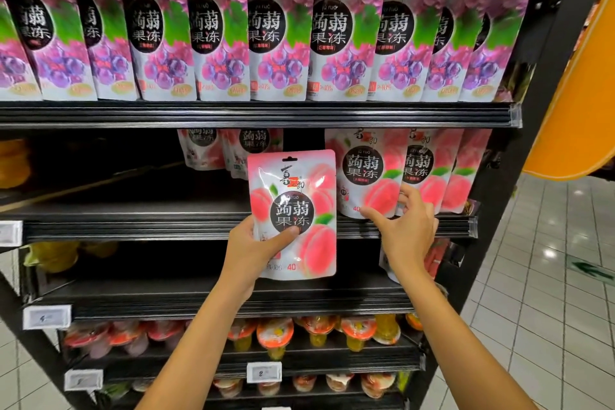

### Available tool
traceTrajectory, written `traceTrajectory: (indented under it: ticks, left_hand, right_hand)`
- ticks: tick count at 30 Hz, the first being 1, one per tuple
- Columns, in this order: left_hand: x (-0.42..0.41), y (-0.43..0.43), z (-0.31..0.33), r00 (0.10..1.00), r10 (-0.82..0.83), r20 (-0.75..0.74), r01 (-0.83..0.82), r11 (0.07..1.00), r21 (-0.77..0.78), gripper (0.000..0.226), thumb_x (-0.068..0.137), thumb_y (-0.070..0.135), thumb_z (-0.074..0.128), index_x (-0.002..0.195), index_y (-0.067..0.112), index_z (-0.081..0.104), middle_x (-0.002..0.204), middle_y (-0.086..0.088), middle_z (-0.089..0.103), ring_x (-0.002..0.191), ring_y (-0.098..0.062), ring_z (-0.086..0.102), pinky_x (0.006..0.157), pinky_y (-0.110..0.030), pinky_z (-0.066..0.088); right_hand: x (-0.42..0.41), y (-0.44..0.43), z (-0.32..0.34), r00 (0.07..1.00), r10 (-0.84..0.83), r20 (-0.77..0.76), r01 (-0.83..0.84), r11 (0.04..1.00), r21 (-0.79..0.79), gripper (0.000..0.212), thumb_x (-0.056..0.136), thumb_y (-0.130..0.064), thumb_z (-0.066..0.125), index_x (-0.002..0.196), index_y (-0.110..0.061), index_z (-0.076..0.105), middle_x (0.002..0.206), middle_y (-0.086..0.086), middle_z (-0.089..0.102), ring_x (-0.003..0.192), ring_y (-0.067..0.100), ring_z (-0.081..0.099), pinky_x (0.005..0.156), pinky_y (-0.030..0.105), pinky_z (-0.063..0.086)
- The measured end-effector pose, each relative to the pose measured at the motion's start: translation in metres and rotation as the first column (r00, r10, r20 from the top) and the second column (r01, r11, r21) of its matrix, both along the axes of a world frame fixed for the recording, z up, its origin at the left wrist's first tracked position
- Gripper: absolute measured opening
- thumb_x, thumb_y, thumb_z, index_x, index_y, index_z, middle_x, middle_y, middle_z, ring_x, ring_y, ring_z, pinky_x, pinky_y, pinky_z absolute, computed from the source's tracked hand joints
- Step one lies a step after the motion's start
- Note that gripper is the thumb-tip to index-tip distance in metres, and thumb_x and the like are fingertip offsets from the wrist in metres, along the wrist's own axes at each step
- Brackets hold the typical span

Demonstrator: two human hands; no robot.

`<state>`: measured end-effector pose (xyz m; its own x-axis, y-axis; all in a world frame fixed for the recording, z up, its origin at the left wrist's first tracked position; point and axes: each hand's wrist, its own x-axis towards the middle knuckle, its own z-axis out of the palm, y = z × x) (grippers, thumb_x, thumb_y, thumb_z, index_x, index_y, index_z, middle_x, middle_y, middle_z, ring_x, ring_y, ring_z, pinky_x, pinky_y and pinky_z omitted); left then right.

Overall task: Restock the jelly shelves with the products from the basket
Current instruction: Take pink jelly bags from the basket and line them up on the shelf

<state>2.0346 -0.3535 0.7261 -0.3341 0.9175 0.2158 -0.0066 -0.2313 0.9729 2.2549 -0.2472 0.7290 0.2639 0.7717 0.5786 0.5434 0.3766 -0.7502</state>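
My left hand (pixel 253 246) grips a pink peach jelly pouch (pixel 293 196) upright, thumb across its front, in front of the second shelf (pixel 133 226). To its right, a row of matching peach pouches (pixel 366 170) stands at that shelf's front edge. My right hand (pixel 406 230) holds the lower edge of the front pouch there, thumb stretched along its bottom and fingers curled at its right side. No basket is in view.
Purple grape jelly pouches (pixel 279 27) fill the top shelf. Two more peach pouches (pixel 233 146) stand deep on the second shelf, whose left part is dark. Cup jellies (pixel 276 333) line the lower shelves. An orange panel (pixel 572 93) hangs at right over a tiled floor (pixel 532 276).
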Motion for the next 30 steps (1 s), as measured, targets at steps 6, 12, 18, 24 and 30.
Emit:
traceTrajectory:
  ticks: [6, 12, 18, 24, 30]
  left_hand:
    - [0.002, 0.002, 0.000, 1.000, -0.006, 0.004, 0.006, 1.000, -0.004, 0.044, 0.060, 0.035, 0.091, 0.097, 0.022, 0.072, 0.097, -0.005, 0.076, 0.090, -0.025, 0.073, 0.078, -0.044, 0.060]
    - [0.007, 0.003, 0.002, 1.000, -0.019, 0.015, 0.019, 1.000, 0.013, 0.044, 0.060, 0.034, 0.089, 0.098, 0.021, 0.072, 0.097, -0.004, 0.077, 0.088, -0.023, 0.074, 0.066, -0.030, 0.059]
    - [0.014, 0.006, 0.007, 0.999, -0.040, 0.026, 0.039, 0.999, 0.032, 0.050, 0.056, 0.038, 0.089, 0.099, 0.019, 0.072, 0.096, -0.005, 0.076, 0.087, -0.022, 0.074, 0.064, -0.025, 0.057]
    - [0.023, 0.010, 0.011, 0.999, -0.041, 0.000, 0.041, 0.997, 0.062, 0.044, 0.066, 0.041, 0.082, 0.102, 0.017, 0.071, 0.097, -0.004, 0.076, 0.091, -0.026, 0.072, 0.074, -0.035, 0.061]
    - [0.020, 0.011, 0.024, 0.993, 0.110, -0.036, -0.104, 0.987, 0.124, 0.039, 0.081, 0.039, 0.074, 0.113, 0.027, 0.054, 0.108, 0.007, 0.068, 0.097, -0.005, 0.067, 0.073, -0.013, 0.052]
  right_hand:
    - [-0.002, 0.003, -0.001, 0.998, -0.051, 0.037, 0.051, 0.999, -0.015, 0.077, 0.057, -0.067, 0.078, 0.118, -0.023, 0.059, 0.102, -0.006, 0.066, 0.103, 0.018, 0.052, 0.091, 0.037, 0.036]
    - [0.001, -0.006, 0.001, 0.994, 0.025, -0.106, -0.020, 0.998, 0.052, 0.075, 0.065, -0.044, 0.086, 0.127, -0.020, 0.051, 0.115, -0.003, 0.055, 0.105, 0.015, 0.052, 0.082, 0.033, 0.048]
    - [-0.003, -0.037, 0.003, 0.907, 0.351, -0.231, -0.339, 0.936, 0.093, 0.022, 0.085, -0.047, 0.068, 0.100, -0.030, 0.064, 0.090, -0.016, 0.062, 0.084, 0.006, 0.058, 0.074, 0.019, 0.048]
    - [-0.021, -0.056, -0.003, 0.669, 0.675, -0.312, -0.733, 0.669, -0.124, 0.015, 0.087, -0.022, 0.073, 0.101, -0.025, 0.071, 0.093, -0.007, 0.076, 0.089, 0.008, 0.071, 0.074, 0.019, 0.055]
    - [-0.025, -0.048, 0.012, 0.657, 0.583, -0.478, -0.681, 0.731, -0.045, 0.004, 0.085, -0.024, 0.075, 0.088, -0.026, 0.076, 0.085, 0.002, 0.077, 0.084, 0.017, 0.073, 0.077, 0.026, 0.058]
